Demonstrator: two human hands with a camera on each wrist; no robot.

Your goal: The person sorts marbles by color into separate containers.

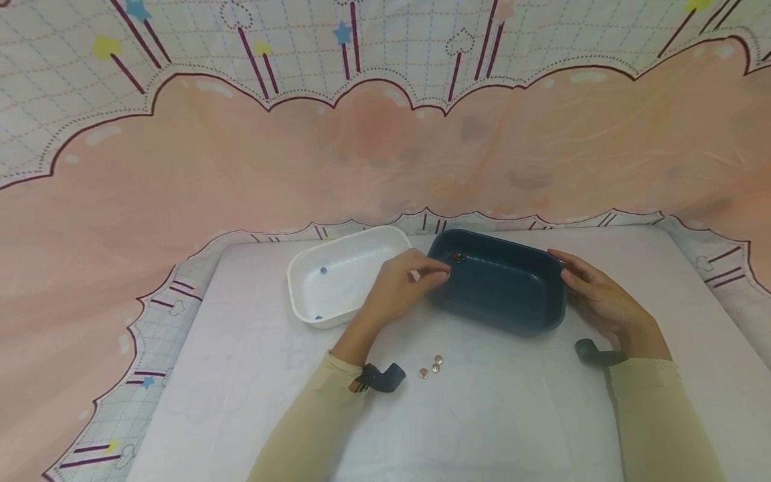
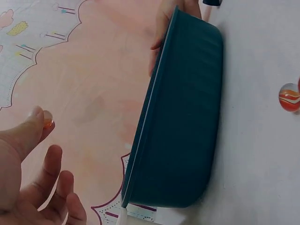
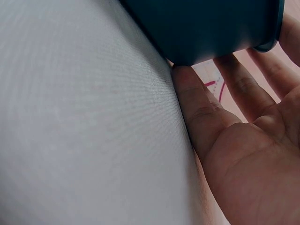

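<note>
My left hand (image 1: 394, 284) is over the gap between the two trays, its fingertips at the left rim of the dark blue tray (image 1: 506, 294). Thumb and finger pinch a clear marble with orange in it (image 2: 48, 119); the other fingers are loosely bent. At the opposite end, my right hand (image 1: 602, 294) holds that tray, thumb at the rim and fingers against the outer wall (image 3: 220, 28). Inside the dark tray lie a few small marbles (image 1: 458, 257), too small to tell apart. Two blue marbles (image 1: 323, 270) lie in the white tray (image 1: 293, 294), left of it.
Three marbles (image 1: 436, 367) lie close together on the white tabletop (image 1: 512, 415), in front of the dark tray; one with orange and white swirls (image 2: 289, 97) shows in the left wrist view. A patterned cloth (image 1: 361, 161) hangs behind the table.
</note>
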